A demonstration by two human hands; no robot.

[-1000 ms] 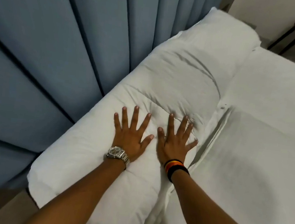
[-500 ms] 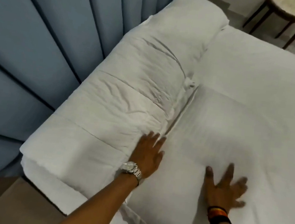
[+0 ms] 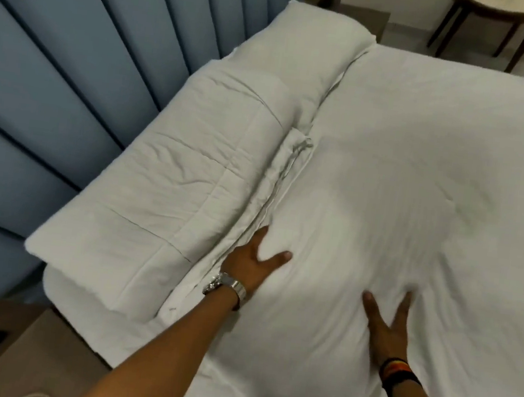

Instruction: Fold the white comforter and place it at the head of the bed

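Observation:
The white comforter (image 3: 170, 184) lies folded in a long thick stack along the head of the bed, against the blue padded headboard (image 3: 58, 83). My left hand (image 3: 252, 259), with a metal watch on the wrist, lies flat where the comforter's folded edge meets the white bed sheet (image 3: 424, 190). Its fingers are partly tucked along that edge. My right hand (image 3: 386, 326), with dark bands on the wrist, presses flat on the sheet to the right, fingers spread. Neither hand holds anything.
A white pillow (image 3: 311, 40) rests at the far end of the comforter stack. A brown bedside unit (image 3: 18, 350) stands at the lower left. A round dark-legged side table (image 3: 490, 15) stands beyond the bed at the top right.
Both hands have left the top of the comforter. The left hand moved to its edge by the sheet, and the right hand moved onto the sheet. The view has shifted right.

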